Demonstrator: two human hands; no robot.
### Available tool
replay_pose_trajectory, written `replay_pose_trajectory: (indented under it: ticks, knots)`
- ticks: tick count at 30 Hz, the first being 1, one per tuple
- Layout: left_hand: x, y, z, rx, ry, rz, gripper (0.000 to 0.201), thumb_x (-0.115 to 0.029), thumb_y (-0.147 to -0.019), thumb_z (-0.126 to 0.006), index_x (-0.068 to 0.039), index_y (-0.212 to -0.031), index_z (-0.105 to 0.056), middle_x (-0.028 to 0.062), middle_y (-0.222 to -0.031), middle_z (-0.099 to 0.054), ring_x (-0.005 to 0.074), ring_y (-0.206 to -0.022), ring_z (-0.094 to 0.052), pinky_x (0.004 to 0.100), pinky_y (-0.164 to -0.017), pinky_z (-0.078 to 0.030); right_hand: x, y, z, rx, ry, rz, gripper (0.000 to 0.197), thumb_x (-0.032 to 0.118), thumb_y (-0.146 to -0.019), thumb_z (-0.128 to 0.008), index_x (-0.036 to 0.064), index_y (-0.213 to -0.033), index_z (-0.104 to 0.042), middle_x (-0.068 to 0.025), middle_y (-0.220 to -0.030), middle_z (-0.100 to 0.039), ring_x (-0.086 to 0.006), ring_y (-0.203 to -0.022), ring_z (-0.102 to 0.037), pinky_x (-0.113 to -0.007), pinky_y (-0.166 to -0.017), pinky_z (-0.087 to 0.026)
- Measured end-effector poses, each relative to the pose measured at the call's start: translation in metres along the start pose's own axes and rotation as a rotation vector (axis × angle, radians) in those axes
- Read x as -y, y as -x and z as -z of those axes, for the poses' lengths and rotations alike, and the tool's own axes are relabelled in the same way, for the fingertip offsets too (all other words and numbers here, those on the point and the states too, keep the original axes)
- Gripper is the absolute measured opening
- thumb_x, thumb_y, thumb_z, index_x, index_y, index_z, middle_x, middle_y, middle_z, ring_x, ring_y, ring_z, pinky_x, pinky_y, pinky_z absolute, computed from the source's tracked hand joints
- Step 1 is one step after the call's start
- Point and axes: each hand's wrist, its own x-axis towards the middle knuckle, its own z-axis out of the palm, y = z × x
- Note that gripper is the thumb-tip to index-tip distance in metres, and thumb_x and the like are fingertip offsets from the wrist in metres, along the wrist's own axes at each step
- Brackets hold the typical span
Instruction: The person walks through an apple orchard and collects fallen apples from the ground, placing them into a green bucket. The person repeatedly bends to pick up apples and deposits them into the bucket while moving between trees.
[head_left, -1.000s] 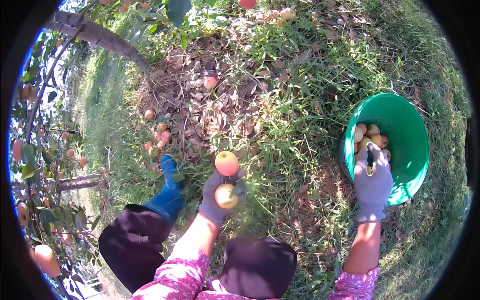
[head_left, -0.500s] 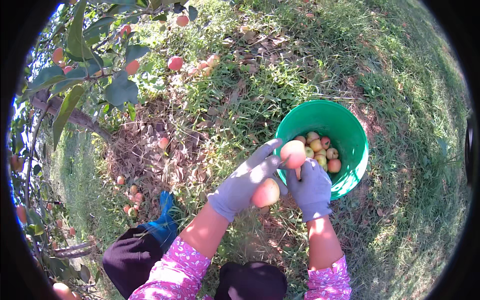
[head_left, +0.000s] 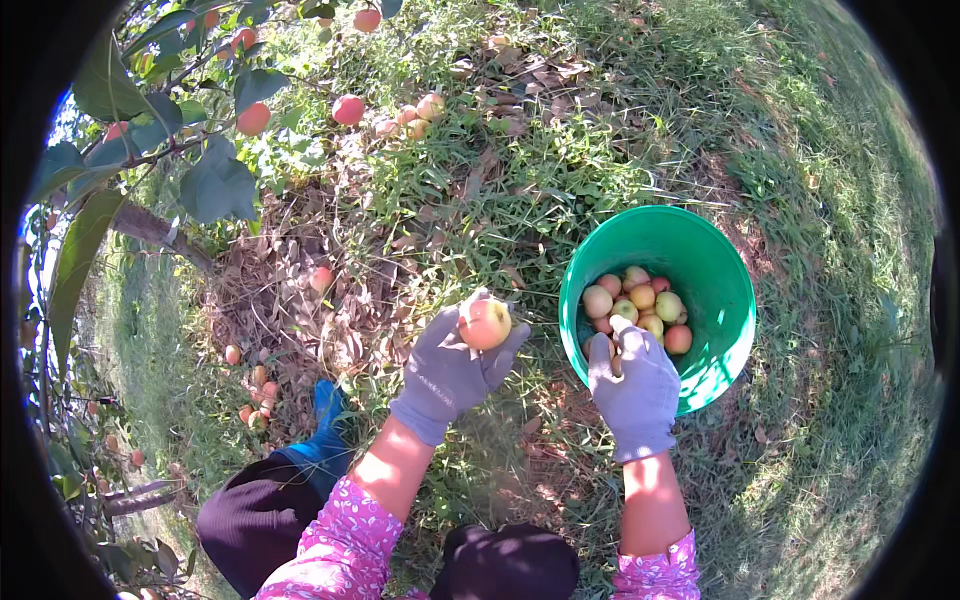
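Note:
My left hand [head_left: 445, 375], in a grey glove, is cupped palm up to the left of the bucket. Its fingers and thumb curl round a red-and-yellow apple [head_left: 485, 323]. The gloved right hand [head_left: 635, 392] reaches over the near rim of a green bucket [head_left: 708, 250]. Its fingers are curled, and pale tips show at their ends; whether they pinch something small is not clear. Several red and yellow apples [head_left: 650, 300] lie in the bottom of the bucket, just beyond that hand.
Apple branches with leaves [head_left: 218, 180] and hanging fruit [head_left: 254, 119] fill the upper left. Fallen apples [head_left: 262, 392] lie in grass and dry leaves at left, more [head_left: 412, 117] farther off. My blue boot [head_left: 325, 430] stands at lower left.
My left hand has drawn back left from the bucket, with one apple in it instead of two. Another apple shows in the bucket. The right hand has shifted slightly right and nearer.

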Motion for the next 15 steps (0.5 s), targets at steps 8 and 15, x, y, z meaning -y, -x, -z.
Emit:
replay_pose_trajectory:
  ticks: [8, 15]
  knots:
    - [-0.014, 0.014, 0.021, 0.022, -0.138, -0.039, 0.056, -0.037, -0.103, -0.066, -0.02, -0.154, -0.049, 0.0093, -0.143, -0.057, 0.0231, -0.105, -0.062, 0.0354, -0.086, -0.06, 0.002, -0.003, -0.004, -0.014, 0.026, 0.001, 0.031, 0.027, -0.092, -0.074, 0.0054, -0.114, -0.074, -0.0141, -0.098, -0.074, -0.0335, -0.088, -0.072, -0.044, -0.08, -0.058]
    - [-0.029, 0.026, 0.046, 0.128, -0.089, -0.054, 0.059, -0.032, -0.104, -0.065, -0.018, -0.158, -0.043, 0.0181, -0.161, -0.043, 0.0201, -0.11, -0.063, 0.0332, -0.094, -0.058, 0.005, -0.001, -0.007, -0.031, 0.025, -0.007, 0.03, 0.025, -0.092, -0.075, 0.0041, -0.114, -0.076, -0.015, -0.097, -0.075, -0.0335, -0.084, -0.073, -0.042, -0.077, -0.059]
